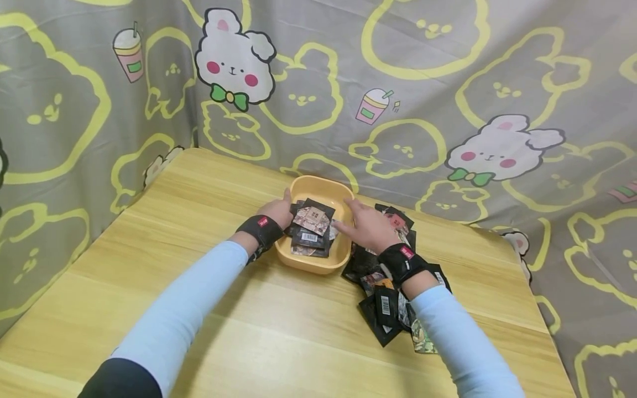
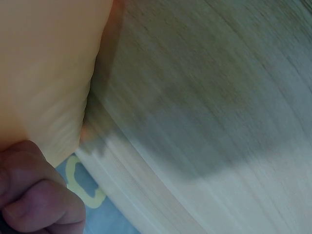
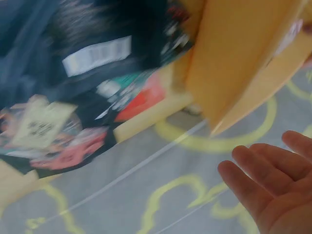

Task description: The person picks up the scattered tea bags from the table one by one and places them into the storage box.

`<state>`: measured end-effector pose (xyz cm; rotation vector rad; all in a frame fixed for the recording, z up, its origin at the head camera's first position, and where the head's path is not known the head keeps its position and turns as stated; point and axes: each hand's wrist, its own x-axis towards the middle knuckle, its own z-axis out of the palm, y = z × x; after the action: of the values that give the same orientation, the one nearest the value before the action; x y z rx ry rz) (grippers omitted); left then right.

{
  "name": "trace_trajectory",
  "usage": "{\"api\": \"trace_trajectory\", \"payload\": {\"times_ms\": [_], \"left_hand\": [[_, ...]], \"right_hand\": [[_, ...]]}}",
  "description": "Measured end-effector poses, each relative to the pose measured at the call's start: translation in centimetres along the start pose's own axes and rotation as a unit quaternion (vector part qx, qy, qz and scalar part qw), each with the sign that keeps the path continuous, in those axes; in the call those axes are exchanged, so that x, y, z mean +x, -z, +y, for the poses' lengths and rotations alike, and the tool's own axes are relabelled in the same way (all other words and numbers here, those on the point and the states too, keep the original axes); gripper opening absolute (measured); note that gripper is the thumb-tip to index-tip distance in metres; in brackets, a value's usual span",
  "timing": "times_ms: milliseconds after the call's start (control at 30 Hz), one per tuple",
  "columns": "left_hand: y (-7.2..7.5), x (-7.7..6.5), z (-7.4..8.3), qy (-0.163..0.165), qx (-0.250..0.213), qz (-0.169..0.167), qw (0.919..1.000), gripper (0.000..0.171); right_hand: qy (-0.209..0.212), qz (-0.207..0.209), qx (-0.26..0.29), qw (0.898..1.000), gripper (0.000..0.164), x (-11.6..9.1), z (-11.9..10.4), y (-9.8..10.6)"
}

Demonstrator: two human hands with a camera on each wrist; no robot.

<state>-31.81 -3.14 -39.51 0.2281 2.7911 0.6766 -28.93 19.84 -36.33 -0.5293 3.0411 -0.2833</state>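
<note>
Left hand (image 1: 276, 212) grips the yellow bin (image 1: 312, 266), right hand (image 1: 371, 226) spread wide near its rim.

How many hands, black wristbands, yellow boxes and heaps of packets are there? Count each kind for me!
Hands: 2, left hand and right hand
Black wristbands: 2
Yellow box: 1
Heaps of packets: 2, inner heap in the box, outer heap on the table
Total: 7
</note>
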Motion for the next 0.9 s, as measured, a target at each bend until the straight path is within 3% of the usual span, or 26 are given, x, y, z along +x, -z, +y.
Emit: {"api": "trace_trajectory", "payload": {"times_ms": [167,433,633,800,900], "left_hand": [[0.0,0.0,0.0,0.002,-0.005,0.000,1.0000,0.071],[-0.4,0.5,-0.2,0.007,0.003,-0.001,1.0000,0.072],[-0.9,1.5,-0.8,0.014,-0.003,0.005,0.9999,0.072],[-0.8,1.0,-0.5,0.010,0.007,0.001,0.9999,0.072],[-0.4,0.6,-0.1,0.013,0.010,-0.002,0.9999,0.072]], "right_hand": [[-0.031,0.026,0.007,0.999,0.072,-0.9,2.9,1.0],[-0.058,0.024,0.014,0.998,0.069,-2.0,6.4,0.5],[-0.103,0.004,0.020,0.994,0.069,-2.0,8.9,-0.4],[-0.127,-0.024,0.023,0.991,0.070,-2.2,10.9,-1.2],[-0.127,-0.050,0.024,0.990,0.061,-2.3,11.8,-1.6]]}}
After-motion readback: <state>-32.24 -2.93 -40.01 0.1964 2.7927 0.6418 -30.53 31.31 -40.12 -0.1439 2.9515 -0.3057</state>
